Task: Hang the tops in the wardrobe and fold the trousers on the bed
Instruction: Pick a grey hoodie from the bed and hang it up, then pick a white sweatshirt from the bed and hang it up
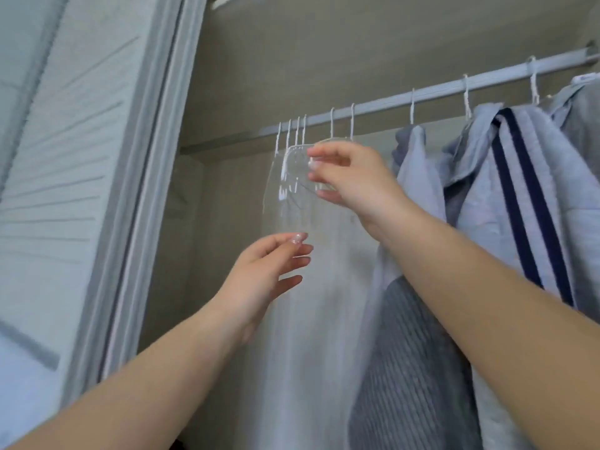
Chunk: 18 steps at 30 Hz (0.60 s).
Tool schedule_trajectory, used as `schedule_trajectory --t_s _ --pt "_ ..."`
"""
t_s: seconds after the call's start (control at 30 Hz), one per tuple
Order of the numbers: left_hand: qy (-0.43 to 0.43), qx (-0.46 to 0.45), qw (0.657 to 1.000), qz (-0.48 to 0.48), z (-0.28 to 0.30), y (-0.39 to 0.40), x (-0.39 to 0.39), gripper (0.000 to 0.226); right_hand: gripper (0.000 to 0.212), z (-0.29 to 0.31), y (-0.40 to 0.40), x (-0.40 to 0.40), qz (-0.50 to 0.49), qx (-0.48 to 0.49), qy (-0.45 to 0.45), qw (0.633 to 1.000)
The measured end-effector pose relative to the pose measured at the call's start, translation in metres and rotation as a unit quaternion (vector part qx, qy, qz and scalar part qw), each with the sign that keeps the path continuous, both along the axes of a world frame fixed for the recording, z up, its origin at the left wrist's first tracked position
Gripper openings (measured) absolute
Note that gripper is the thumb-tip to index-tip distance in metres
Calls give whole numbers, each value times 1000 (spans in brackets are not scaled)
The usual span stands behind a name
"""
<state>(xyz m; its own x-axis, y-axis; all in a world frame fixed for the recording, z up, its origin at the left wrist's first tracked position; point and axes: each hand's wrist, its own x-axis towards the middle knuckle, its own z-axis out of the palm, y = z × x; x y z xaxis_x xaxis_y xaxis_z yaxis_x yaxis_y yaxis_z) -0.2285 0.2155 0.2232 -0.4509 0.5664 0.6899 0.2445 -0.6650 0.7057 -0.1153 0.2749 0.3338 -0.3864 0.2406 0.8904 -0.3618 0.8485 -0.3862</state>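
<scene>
I look up into the wardrobe at its silver rail [383, 103]. Several clear plastic hangers [289, 170] with white hooks hang bunched at the rail's left end. My right hand [347, 177] reaches among them and pinches the shoulder of one clear hanger. My left hand [269, 271] hovers lower down with relaxed fingers and holds nothing. To the right hang several tops: a pale blue shirt [418, 177] and a grey top with two navy stripes [526, 203].
A white louvred wardrobe door [65, 177] stands at the left. Pale cloth [311, 336] hangs under the hangers, and a grey ribbed garment [409, 368] hangs low at the right. The wardrobe's beige back wall [324, 60] is above the rail.
</scene>
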Motion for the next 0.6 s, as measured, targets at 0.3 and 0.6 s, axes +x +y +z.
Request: schedule_trajectory --t_s 0.3,0.6 --pt "-94 -113 977 157 -139 -199 -23 16 11 -195 -116 -56 244 -251 -175 920" --pt "-207 -206 862 415 -264 -501 48 9 15 -330 -387 -52 398 -152 -365 828"
